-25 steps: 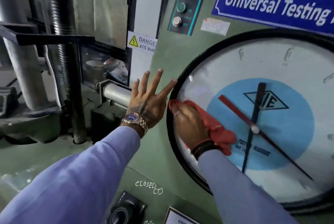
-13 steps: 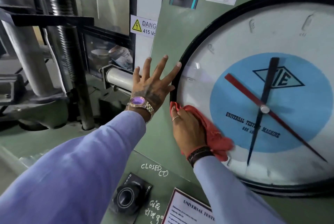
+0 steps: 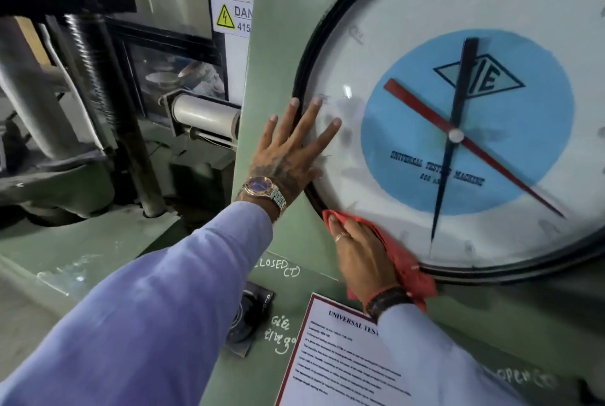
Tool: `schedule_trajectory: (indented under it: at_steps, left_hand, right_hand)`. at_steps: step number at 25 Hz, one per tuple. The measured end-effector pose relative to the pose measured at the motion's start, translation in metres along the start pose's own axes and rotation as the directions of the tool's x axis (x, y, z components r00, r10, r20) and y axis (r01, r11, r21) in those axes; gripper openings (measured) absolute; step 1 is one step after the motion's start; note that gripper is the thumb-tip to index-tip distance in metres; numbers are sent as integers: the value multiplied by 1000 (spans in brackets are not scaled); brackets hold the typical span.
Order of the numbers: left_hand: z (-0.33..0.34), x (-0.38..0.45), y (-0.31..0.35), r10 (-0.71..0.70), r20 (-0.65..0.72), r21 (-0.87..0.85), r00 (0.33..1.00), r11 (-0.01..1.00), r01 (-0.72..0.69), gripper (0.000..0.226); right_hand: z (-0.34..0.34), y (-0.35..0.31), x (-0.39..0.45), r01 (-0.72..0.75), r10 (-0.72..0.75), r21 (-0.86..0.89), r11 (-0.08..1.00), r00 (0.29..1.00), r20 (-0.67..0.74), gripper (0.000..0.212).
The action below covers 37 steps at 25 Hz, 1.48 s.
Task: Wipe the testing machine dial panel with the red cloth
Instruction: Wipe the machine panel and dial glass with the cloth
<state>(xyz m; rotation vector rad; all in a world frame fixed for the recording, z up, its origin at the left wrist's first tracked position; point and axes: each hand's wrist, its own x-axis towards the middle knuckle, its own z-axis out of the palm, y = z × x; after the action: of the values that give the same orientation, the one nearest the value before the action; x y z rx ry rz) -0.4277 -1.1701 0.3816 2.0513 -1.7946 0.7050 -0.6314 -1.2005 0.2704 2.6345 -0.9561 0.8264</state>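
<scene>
The dial panel [image 3: 409, 22] fills the right side of the frame. It is a large round white face behind clear glass, with a thick black rim. In its middle there is a light blue circle with a diamond logo and the words "UNIVERSAL TESTING MACHINE". A black pointer stands almost upright and a red pointer runs from the upper left down to the lower right; they cross at a small silver hub. Faint smudges show on the glass at the left part. The red cloth [image 3: 407, 264] is crumpled and lies pressed against the lower left edge of the dial, across the black rim.
</scene>
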Motion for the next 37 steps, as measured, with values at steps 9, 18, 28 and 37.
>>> schedule_trajectory:
  at_steps: [9, 18, 28, 37]
  left_hand:
    - [27, -15, 54, 141, -26, -132, 990, 981, -143, 98]
    - [35, -2, 101, 234, -59, -61, 971, 970, -237, 100]
    - [51, 4, 144, 309, -186, -58, 933, 944, -325, 111]
    - [53, 30, 171, 279, -279, -90, 919, 945, -314, 114]
  right_hand:
    - [7, 34, -50, -223, 191, 174, 959, 964, 182, 53]
    - [-7, 43, -97, -507, 491, 30, 861, 846, 208, 56]
    - [-23, 35, -101, -857, 873, 188, 480, 487, -11, 33]
    - [-47, 52, -88, -874, 883, 125, 470, 465, -67, 35]
